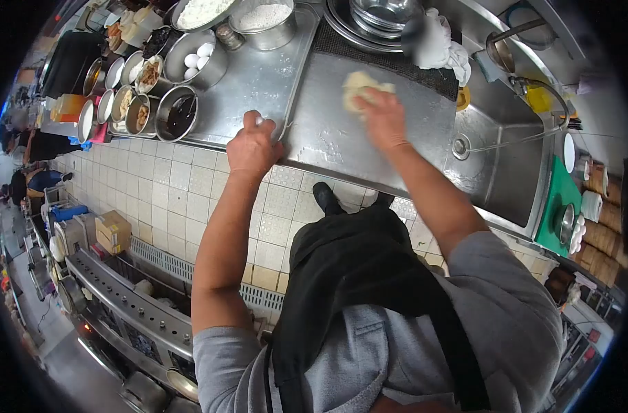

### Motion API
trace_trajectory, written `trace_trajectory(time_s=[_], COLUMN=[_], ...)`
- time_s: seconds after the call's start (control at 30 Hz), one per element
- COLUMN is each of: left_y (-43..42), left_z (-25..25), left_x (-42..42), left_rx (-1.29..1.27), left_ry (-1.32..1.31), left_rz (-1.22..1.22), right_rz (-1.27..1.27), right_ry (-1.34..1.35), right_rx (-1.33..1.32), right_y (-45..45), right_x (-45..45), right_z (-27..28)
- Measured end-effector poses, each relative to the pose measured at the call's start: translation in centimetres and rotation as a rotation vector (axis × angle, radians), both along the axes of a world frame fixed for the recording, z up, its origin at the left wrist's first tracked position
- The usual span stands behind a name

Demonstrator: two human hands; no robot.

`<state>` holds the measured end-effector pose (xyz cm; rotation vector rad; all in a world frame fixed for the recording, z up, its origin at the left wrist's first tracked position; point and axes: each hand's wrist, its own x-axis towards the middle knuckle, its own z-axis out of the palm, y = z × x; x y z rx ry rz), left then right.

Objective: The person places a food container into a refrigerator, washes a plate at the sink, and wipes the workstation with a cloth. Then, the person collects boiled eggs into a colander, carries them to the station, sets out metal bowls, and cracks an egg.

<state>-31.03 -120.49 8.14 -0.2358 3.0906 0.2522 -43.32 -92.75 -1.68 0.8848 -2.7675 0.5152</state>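
My right hand (384, 118) presses a crumpled pale yellow cloth (359, 86) on the metal counter (376, 148), left of the sink. Motion blurs the cloth slightly. My left hand (253, 146) is closed at the front edge of the large metal tray (248, 89). A small white bit shows between its fingers, too hidden to name. Close to that hand stands a steel bowl of dark liquid (177, 114). Behind it, a larger steel bowl (214, 65) holds several white eggs (197, 60).
Bowls of white powder (266, 17) and ingredient containers (125, 107) crowd the back left. Stacked steel bowls (379, 27) sit on a dark mat (424, 72). The sink (500, 162) is at right, with a green board (555, 199) beyond. A stove (132, 303) stands behind me.
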Motion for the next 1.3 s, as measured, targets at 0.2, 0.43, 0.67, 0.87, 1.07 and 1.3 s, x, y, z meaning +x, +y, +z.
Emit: trace_trajectory(time_s=[0.2, 0.43, 0.67, 0.87, 1.07, 1.3], left_y=[-0.1, -0.4, -2.1, -5.0, -3.8, -4.4], left_z=[0.5, -1.1, -0.7, -2.3, -3.4, -6.3], left_x=[-0.1, 0.5, 3.7, 9.6, 10.5, 14.3], left_rx=[0.012, 0.006, 0.244, 0.965, 1.119, 1.122], left_ry=[-0.016, 0.009, 0.205, 0.273, 0.213, 0.184], left_rz=[0.001, -0.015, 0.012, 0.408, 0.517, 0.645], right_rz=[-0.081, 0.179, -0.400, -0.380, 0.213, -0.070], right_ry=[-0.327, -0.156, 0.033, -0.118, -0.309, -0.155], right_rx=[-0.737, -0.181, 0.013, -0.607, -0.060, -0.064], right_y=[-5.1, -8.9, 13.5, 9.8, -5.5, 12.6], right_x=[1.8, 11.0, 2.5, -2.5, 11.2, 15.0], right_z=[4.4, 2.4, 1.4, -2.3, 3.1, 1.7])
